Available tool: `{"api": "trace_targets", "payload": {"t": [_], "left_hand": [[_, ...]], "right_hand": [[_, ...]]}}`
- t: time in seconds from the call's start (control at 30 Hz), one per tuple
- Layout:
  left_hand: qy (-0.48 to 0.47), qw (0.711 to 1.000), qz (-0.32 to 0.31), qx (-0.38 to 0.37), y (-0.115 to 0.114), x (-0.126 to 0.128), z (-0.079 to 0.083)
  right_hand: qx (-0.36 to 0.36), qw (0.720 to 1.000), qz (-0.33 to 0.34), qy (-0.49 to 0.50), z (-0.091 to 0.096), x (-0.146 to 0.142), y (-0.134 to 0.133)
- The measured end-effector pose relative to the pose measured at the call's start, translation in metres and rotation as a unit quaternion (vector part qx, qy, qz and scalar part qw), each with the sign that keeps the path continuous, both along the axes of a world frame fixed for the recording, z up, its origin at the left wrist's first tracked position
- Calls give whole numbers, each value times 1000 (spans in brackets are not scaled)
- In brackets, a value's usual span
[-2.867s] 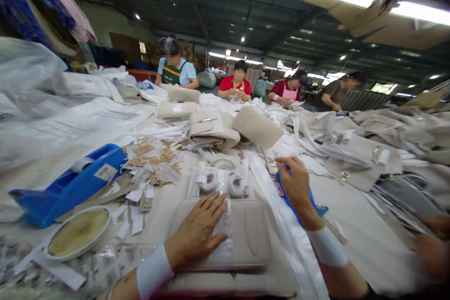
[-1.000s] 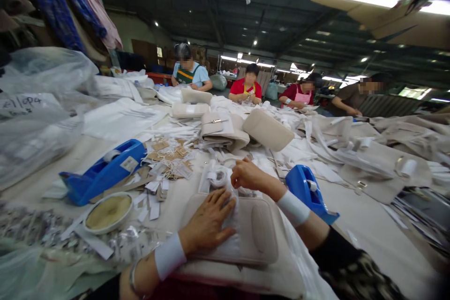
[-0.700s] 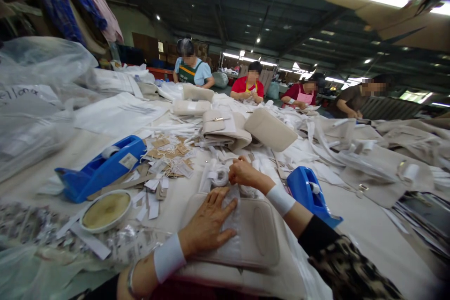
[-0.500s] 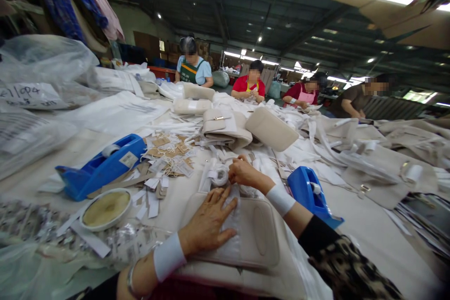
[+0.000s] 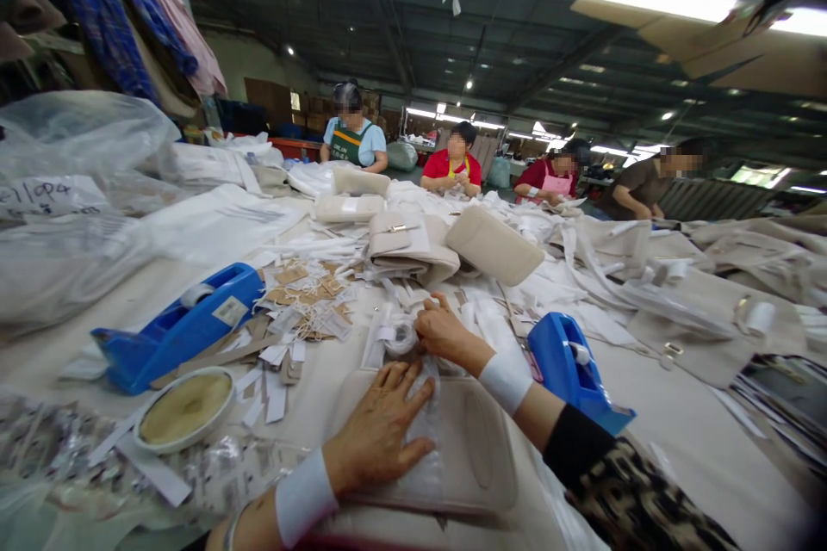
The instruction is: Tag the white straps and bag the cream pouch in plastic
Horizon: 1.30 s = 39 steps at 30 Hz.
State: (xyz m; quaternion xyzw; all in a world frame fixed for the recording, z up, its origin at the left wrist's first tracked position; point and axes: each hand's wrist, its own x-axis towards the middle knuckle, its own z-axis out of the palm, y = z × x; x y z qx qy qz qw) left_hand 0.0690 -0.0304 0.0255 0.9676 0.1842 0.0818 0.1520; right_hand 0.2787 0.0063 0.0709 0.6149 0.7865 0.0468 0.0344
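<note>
My left hand (image 5: 378, 430) lies flat with spread fingers on a clear plastic bag (image 5: 423, 439) that covers a beige padded bag (image 5: 478, 448) right in front of me. My right hand (image 5: 443, 331) is curled closed just beyond it, pressing on the bag's far end beside rolled white straps (image 5: 401, 334) in plastic. What its fingers pinch is too small to make out. Both wrists wear white bands.
A blue tape dispenser (image 5: 177, 327) and a round sponge dish (image 5: 184, 407) sit to the left, a second blue dispenser (image 5: 572, 366) to the right. Paper tags (image 5: 307, 293), beige bags (image 5: 413, 245) and straps litter the table. Several people work at the far side.
My right hand came back from the right blue dispenser to the far end of the plastic bag and stays there. My left hand has kept its place on the bag.
</note>
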Motion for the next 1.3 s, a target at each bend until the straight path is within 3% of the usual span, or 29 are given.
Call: {"api": "trace_targets", "payload": {"t": [0.17,0.3,0.37,0.43,0.53,0.57,0.63,0.67,0.77,1.0,1.17,1.3], "left_hand": [[13,1000,9,-5,-2,0,5],[6,1000,9,1,-4,-1,7],[-1,1000,8,-3,-4,-3,6],[-8,1000,10,-13,-4,-4,5],[-9,999,19,-37,-3,-4,4],[-6,999,23,-44,-3,-4,4],[-1,998,28,-54,-4,-4,5],[1,998,30,-55,-4,-3,6],[7,998,34,-51,-7,-3,10],[25,998,49,-25,-16,-14,21],[71,996,51,-18,-22,-28,31],[78,994,52,57,-19,-12,50]], "right_hand": [[33,998,-32,34,3,6,21],[136,977,-137,94,14,8,26],[207,946,-208,139,17,7,9],[264,907,-273,184,10,4,-24],[312,859,-330,236,-22,-1,-95],[313,843,-348,264,-37,-4,-119],[252,774,-390,430,-68,-9,-158],[224,752,-392,479,-81,-12,-173],[211,713,-389,544,-104,-24,-192],[184,676,-399,592,-89,-44,-196],[195,642,-391,630,-101,-54,-213],[121,610,-399,674,-95,-50,-219]]}}
